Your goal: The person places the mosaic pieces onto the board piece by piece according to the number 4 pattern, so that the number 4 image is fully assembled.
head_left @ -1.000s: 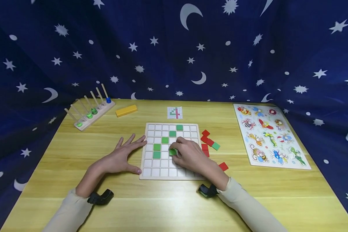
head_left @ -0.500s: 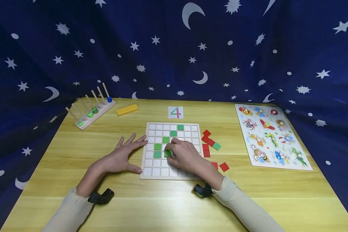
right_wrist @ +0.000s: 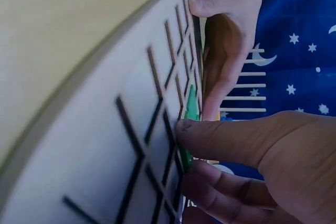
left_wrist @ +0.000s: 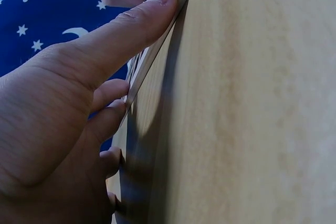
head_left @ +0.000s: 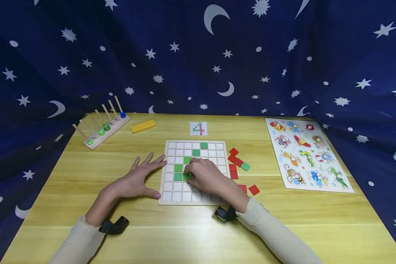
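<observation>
A square wooden grid board (head_left: 177, 196) lies on the table in the head view. Green tiles run diagonally down it from a top tile (head_left: 204, 145), ending in a lower-left tile (head_left: 178, 176). Over the board, my right hand (head_left: 208, 177) pinches another green tile (head_left: 186, 176) between thumb and fingers, right beside that lower-left one. In the right wrist view, this green tile (right_wrist: 186, 158) is at the grid surface, partly covered by the thumb. My left hand (head_left: 136, 180) has spread, extended fingers, with thumb and fingertips against the board's left edge.
Several red tiles (head_left: 233, 171) and a loose green tile (head_left: 245, 166) lie right of the board. Behind it is a small pattern card (head_left: 198, 128). A peg stand (head_left: 109, 135) and yellow block (head_left: 143, 126) sit back left, an insect puzzle (head_left: 308, 156) at right.
My right hand has slid left across the board with the green tile, bringing it beside the lower-left green tile. The left hand stays at the board's edge.
</observation>
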The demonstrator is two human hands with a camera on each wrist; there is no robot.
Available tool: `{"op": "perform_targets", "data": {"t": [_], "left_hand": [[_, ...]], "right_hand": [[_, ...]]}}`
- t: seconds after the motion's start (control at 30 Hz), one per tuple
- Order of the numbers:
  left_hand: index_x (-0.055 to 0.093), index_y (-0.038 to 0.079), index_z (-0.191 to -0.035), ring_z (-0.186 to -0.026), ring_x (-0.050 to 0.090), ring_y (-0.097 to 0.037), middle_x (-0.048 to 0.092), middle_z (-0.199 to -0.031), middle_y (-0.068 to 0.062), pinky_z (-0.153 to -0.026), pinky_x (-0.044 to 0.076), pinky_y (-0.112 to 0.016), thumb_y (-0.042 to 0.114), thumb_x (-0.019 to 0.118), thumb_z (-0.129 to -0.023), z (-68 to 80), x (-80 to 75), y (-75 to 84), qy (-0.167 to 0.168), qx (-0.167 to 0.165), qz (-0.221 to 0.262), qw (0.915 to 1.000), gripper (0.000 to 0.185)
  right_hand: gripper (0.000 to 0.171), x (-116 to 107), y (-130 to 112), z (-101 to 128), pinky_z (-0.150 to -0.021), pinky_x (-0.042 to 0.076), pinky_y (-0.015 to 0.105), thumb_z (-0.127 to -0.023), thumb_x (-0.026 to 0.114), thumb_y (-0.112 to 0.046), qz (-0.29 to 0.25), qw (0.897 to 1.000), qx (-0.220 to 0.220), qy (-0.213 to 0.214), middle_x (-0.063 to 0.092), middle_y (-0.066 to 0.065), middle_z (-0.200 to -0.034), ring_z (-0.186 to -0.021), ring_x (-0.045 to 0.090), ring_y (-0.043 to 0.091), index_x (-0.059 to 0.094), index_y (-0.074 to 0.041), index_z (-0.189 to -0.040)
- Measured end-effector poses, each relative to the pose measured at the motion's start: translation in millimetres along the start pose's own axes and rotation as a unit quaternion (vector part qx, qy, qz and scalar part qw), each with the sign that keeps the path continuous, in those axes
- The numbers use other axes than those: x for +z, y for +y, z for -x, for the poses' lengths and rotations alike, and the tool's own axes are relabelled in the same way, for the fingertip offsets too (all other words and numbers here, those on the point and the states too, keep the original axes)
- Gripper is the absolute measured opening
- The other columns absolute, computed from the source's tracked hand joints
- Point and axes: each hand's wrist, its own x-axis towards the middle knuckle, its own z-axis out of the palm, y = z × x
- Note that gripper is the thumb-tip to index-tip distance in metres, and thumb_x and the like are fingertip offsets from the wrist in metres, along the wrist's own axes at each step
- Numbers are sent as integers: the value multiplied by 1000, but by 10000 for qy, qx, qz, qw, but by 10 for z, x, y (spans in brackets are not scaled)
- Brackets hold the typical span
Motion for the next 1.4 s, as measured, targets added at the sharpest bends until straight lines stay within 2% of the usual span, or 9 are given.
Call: {"op": "perform_targets", "data": {"t": [0.17,0.3,0.4,0.53,0.73,0.9,1.17,1.4], "left_hand": [[34,20,-157,-152,-3,-32,15,-166,4,-114,-12,-62,54,86,-71,7,4,-7,11,23,-15,10000,106],[33,20,-158,-152,-4,-32,15,-166,4,-114,-12,-62,56,85,-71,7,10,-2,1,20,-24,10000,107],[33,20,-158,-152,-4,-32,15,-166,5,-114,-12,-62,56,85,-71,2,6,1,7,18,-17,10000,108],[33,20,-158,-152,-4,-32,16,-166,5,-114,-12,-62,55,86,-70,-2,4,0,20,16,-19,10000,108],[33,20,-158,-152,-4,-31,15,-166,5,-114,-12,-61,55,86,-70,-6,12,-11,17,15,-39,10000,108],[33,20,-158,-152,-4,-31,14,-166,5,-114,-12,-62,56,85,-70,-9,14,-15,31,45,-35,10000,108],[32,21,-158,-152,-5,-31,14,-166,6,-114,-12,-62,57,85,-71,-18,6,-1,-2,47,-30,10000,108],[32,20,-158,-152,-5,-31,13,-166,5,-114,-12,-63,57,85,-71,-10,8,-4,4,35,-15,10000,109]], "right_hand": [[11,-10,24,-26,-54,33,26,-80,83,-11,-152,9999,-57,0,52,-4,-66,-65,43,11,72,-13,-77],[11,-43,67,24,-58,39,27,-80,83,-14,-262,9996,75,51,57,-3,-73,-67,48,10,75,-13,-88],[18,-95,126,87,-62,45,29,-82,80,-14,-331,9990,254,172,63,-2,-82,-70,53,10,76,-11,-99],[21,-181,266,175,-62,47,29,-82,78,-12,-255,9978,495,362,66,-1,-84,-72,55,11,76,-8,-103],[15,-348,544,351,-59,49,31,-83,79,-10,-180,9942,869,614,67,3,-84,-70,58,13,76,-5,-97],[14,-495,742,530,-58,47,33,-83,79,-9,40,9894,1248,747,66,4,-82,-66,55,14,76,-4,-96],[25,-604,956,813,-61,52,41,-78,82,-10,588,9797,1805,643,68,7,-86,-73,63,21,75,-3,-101],[31,-591,1070,925,-55,43,39,-77,83,-14,838,9737,2087,376,62,8,-81,-64,52,22,73,1,-103]]}}
